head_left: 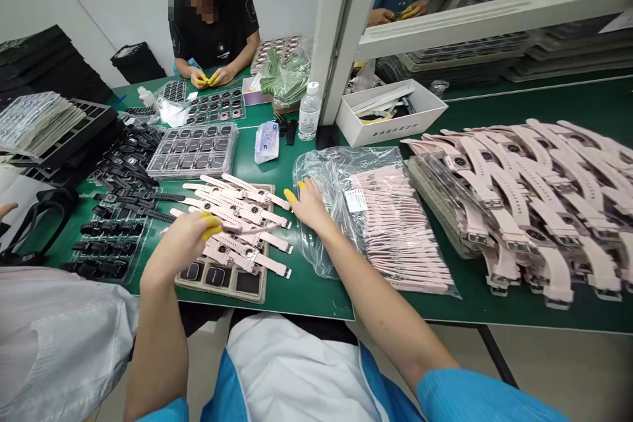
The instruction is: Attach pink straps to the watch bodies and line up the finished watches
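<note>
My left hand [180, 245], with yellow finger covers, is closed on a pink-strapped watch [236, 229]. The watch's strap points right and is slightly blurred. Beneath it, several pink-strapped watches [254, 210] lie in rows across a tray [260, 290], with dark square watch faces showing at the tray's near edge. My right hand [310, 204] rests at the left edge of a clear plastic bag [321, 237]. Its thumb and forefinger wear yellow covers and stand apart, with nothing visible between them. Packed pink straps [400, 231] fill the bag's right part.
A large pile of pink-strapped watches [524, 178] covers trays at right. Black watches [106, 247] lie at left. Behind stand a bottle [309, 112], a white box [386, 125] and trays of watch faces [195, 148]. A co-worker [212, 26] sits opposite; a white sleeve [59, 330] is at left.
</note>
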A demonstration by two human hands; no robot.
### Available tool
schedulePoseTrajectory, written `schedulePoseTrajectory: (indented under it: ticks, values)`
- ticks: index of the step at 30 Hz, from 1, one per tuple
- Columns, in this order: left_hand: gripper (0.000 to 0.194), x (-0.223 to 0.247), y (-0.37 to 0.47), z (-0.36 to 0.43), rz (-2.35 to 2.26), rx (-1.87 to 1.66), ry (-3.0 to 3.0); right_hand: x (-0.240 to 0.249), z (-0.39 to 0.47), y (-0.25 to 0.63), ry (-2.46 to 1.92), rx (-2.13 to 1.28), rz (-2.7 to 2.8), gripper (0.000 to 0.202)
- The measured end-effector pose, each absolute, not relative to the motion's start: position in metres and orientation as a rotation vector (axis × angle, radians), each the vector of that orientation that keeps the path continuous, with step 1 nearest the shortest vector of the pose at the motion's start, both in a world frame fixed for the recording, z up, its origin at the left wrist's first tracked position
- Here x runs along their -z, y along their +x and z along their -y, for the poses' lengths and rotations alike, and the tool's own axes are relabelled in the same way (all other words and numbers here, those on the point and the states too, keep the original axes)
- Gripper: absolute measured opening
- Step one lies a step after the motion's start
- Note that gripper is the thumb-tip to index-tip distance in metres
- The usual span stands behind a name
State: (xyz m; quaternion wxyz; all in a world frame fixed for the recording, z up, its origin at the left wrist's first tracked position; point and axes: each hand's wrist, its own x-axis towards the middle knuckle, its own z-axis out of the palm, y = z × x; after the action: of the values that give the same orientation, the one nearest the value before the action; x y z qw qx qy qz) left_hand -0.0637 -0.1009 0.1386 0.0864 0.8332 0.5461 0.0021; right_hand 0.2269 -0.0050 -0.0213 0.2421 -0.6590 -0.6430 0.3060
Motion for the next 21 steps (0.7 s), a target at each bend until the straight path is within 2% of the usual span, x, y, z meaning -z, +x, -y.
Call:
schedulePoseTrajectory:
  ticks: [4,11,15,21]
  values:
    - [0.035,-0.133,-0.061,0.151,-1.436,0.063,2.291,0.022,0.006,0.222,-1.944,-0.769,1.882,0.081]
    - [0.034,-0.082,-0.046,0.175,-1.466,0.329,2.194,0.018,0.006,0.225,-2.195,-0.625,1.870,0.086]
    - [0.027,-0.072,-0.044,0.179,-1.555,0.240,2.207,0.013,0.005,0.242,-2.302,-0.502,1.885,0.085]
    - [0.021,-0.056,-0.040,0.181,-1.498,0.048,2.536,0.003,-0.005,0.296,-2.337,-0.131,1.929,0.074]
